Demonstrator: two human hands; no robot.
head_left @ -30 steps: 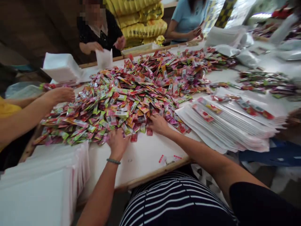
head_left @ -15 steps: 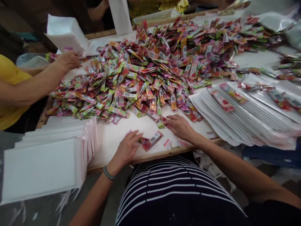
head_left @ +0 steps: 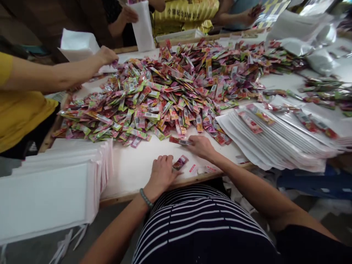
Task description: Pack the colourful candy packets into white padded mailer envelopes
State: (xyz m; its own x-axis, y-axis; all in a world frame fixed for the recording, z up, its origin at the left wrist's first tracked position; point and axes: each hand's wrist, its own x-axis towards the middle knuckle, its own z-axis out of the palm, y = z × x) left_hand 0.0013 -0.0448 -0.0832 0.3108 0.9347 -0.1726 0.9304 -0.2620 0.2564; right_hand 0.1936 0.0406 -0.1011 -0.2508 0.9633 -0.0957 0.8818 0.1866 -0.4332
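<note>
My right hand (head_left: 202, 147) pinches the end of a small red packet (head_left: 178, 140), held just in front of a big heap of similar packets (head_left: 165, 88). Close to the table's front edge, my left hand (head_left: 162, 171) is closed round a dark red and purple packet (head_left: 180, 162), its thumb on the near side and its fingers on the far side. The palm hides part of that packet. Beside it lie small red-and-white paper pieces (head_left: 193, 168).
White bags are stacked at the left (head_left: 44, 198) and fanned out at the right (head_left: 277, 139), with a few packets on top. A co-worker's arm (head_left: 68, 71) reaches in from the left. Other people's hands (head_left: 128, 15) and a white basket (head_left: 180, 35) are across the table.
My right hand has drawn a red packet from the heap's edge. My left hand has moved right, over the packets by the edge. The co-worker's hand at left has moved to the heap.
</note>
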